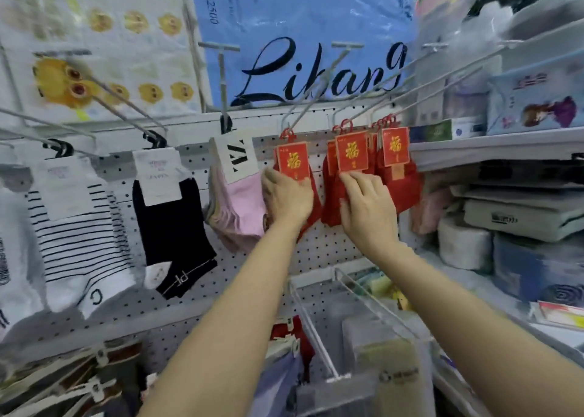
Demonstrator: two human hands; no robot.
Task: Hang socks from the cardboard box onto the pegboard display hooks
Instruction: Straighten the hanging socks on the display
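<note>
Red socks with red and gold cards hang on hooks of the white pegboard. My left hand lies with straight fingers on the leftmost red pair, which hangs alone on its hook. My right hand rests with straight fingers on the middle red pair, fingertips at the card's lower edge. A further bunch of red pairs hangs to the right on red hangers. The cardboard box is not in view.
Left of the red pairs hang pink socks, black socks and striped white socks on long wire hooks. Shelves with boxed goods stand at the right. Empty wire hooks stick out below my arms.
</note>
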